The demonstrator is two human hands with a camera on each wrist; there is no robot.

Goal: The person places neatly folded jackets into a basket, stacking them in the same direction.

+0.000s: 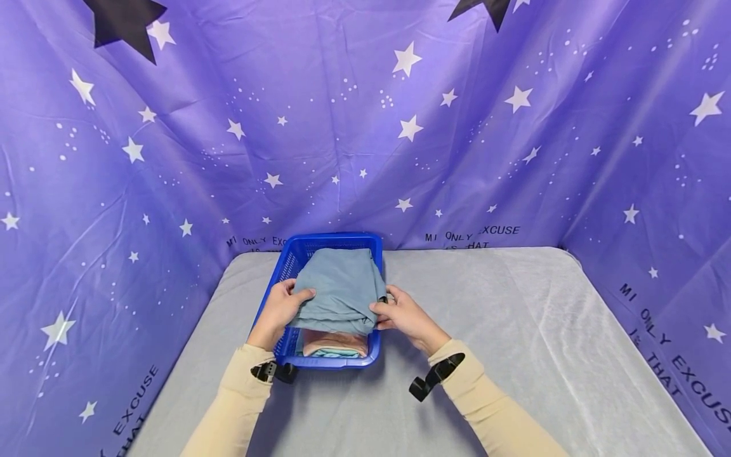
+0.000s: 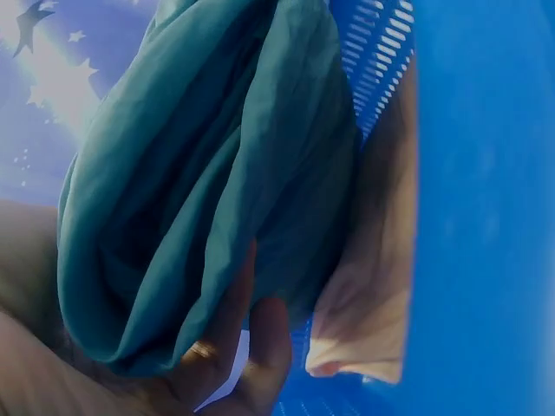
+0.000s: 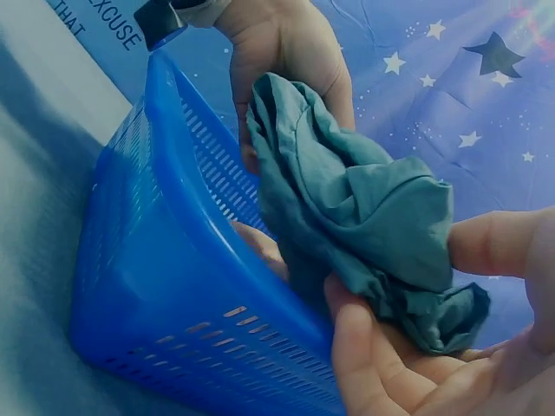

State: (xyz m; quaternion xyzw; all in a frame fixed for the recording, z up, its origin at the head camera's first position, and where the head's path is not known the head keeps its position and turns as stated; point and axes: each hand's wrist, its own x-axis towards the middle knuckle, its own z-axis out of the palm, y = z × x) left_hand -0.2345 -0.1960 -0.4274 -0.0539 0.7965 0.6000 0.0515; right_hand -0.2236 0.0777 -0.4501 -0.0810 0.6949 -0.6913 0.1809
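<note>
A folded blue-green garment (image 1: 337, 289) is held level over a blue plastic basket (image 1: 374, 355). My left hand (image 1: 281, 309) grips its left edge, thumb on top and fingers beneath, as the left wrist view also shows. At the opposite edge my right hand (image 1: 408, 316) pinches the cloth between thumb and fingers; in the right wrist view the garment (image 3: 364, 208) hangs in loose folds there. Below it inside the basket lies a peach-coloured folded cloth (image 1: 337, 343), with light teal cloth at its front edge. The garment hides most of the basket's inside.
The basket stands on a bed-like surface with a grey cover (image 1: 485, 317), near its back edge. A purple curtain (image 1: 365, 127) printed with stars surrounds the back and both sides. Each wrist carries a black strap with a small camera (image 1: 419, 388).
</note>
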